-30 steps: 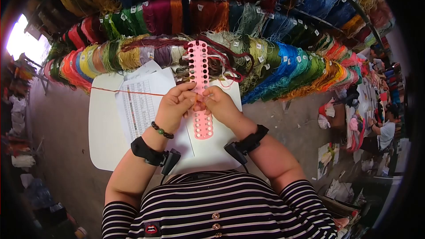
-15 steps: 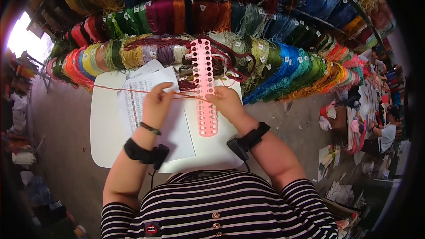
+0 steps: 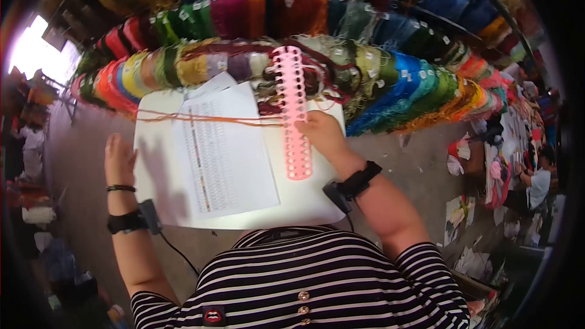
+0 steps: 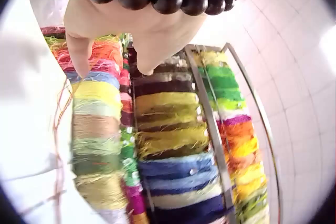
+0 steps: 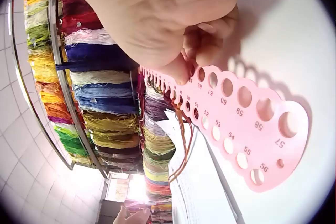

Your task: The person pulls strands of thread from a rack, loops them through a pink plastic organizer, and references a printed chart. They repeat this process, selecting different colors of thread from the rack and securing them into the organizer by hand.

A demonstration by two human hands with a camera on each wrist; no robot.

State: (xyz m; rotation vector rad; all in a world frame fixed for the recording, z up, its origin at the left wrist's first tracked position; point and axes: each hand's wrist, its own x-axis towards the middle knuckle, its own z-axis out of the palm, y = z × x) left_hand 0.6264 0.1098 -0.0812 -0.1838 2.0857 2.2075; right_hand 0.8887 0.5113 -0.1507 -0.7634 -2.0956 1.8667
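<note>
A long pink thread card [image 3: 297, 152] with numbered holes along both edges lies over the white table. My right hand [image 3: 326, 137] grips it at its middle, the thumb on top; its curled fingers are partly hidden in the right wrist view. Orange-brown thread [image 3: 228, 119] runs in strands from the card beside that thumb, leftward across the paper. My left hand [image 3: 120, 159] is off the table's left edge, fingers extended, apart from the card. In the left wrist view, the thread [image 4: 56, 129] passes near a fingertip of the left hand [image 4: 136, 35].
A printed chart [image 3: 228, 158] lies on the white table [image 3: 158, 176] under the thread. Behind are racks of labelled thread skeins [image 3: 402, 85] in many colours. Dark red and white threads [image 3: 332, 79] hang at the card's far end. Another person [image 3: 539, 186] is at the far right.
My left hand leaves the card and moves far left, past the table edge. The thread now stretches left in long strands. My right hand stays at the card, which shifts slightly right in view.
</note>
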